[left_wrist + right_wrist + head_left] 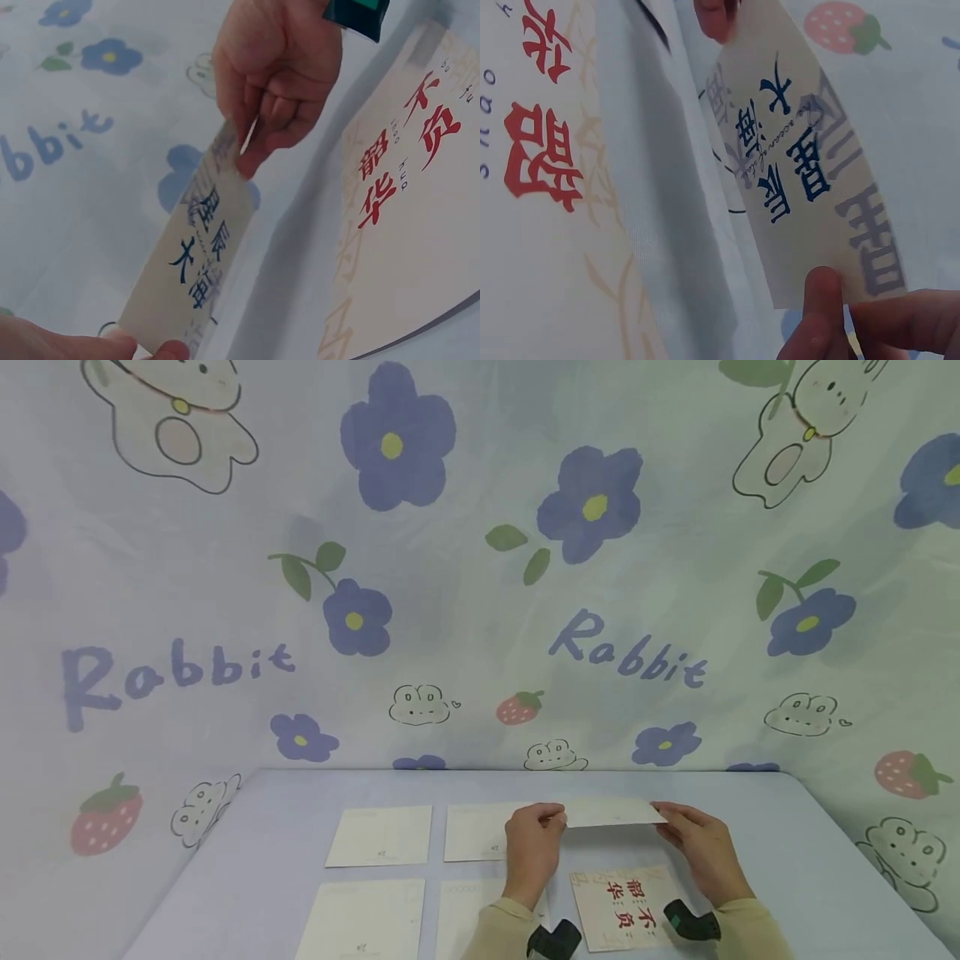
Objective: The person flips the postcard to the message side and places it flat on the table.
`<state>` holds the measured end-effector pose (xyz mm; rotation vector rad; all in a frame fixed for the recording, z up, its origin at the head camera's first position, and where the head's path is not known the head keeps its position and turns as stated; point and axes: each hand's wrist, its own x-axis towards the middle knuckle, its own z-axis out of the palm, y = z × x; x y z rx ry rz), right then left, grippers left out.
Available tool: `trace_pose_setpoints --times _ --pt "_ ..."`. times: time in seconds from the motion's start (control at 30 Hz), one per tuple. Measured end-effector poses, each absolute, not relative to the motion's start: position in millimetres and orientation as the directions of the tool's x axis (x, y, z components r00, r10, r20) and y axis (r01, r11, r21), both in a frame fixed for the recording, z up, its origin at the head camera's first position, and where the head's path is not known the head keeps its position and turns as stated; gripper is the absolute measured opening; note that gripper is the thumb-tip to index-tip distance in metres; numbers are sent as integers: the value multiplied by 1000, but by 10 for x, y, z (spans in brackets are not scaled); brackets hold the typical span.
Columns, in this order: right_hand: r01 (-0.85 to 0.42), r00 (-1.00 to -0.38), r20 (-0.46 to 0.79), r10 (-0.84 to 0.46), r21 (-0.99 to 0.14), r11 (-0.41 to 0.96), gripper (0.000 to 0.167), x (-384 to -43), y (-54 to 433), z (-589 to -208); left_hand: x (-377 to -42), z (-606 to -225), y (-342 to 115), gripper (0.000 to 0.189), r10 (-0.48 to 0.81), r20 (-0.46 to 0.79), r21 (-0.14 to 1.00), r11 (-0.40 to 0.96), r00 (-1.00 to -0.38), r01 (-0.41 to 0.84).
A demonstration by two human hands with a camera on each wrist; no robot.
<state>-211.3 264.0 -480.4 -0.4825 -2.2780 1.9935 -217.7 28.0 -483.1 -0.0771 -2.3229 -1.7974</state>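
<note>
Both hands hold one postcard [611, 814] raised above the far right part of the table. My left hand [534, 852] pinches its left end, and my right hand [705, 847] pinches the right end between thumb and fingers. The head view shows its plain cream side. Dark blue characters [780, 135] and larger pale grey-purple ones cover the other side, which faces down in the wrist views. Below the hands, a postcard with red characters [622, 910] lies face up on the table.
Several cream postcards lie plain side up to the left: a back left one [381, 837], a front left one [363, 918], and a back middle one [472, 833]. My left arm partly covers a front middle postcard [459, 906]. A patterned cloth [465, 568] hangs behind the pale table [810, 877].
</note>
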Motion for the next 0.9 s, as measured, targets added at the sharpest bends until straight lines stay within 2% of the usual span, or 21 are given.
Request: trace_pose_setpoints --times 0.6,0.9 --pt "186 -949 -148 279 -976 114 40 -2134 2664 -4830 -2173 -4780 275 14 -72 202 954 239 -977 180" --pt "193 -948 -137 286 -965 176 40 -2140 2664 -4857 -2152 -4798 285 14 -70 185 949 273 -980 159"
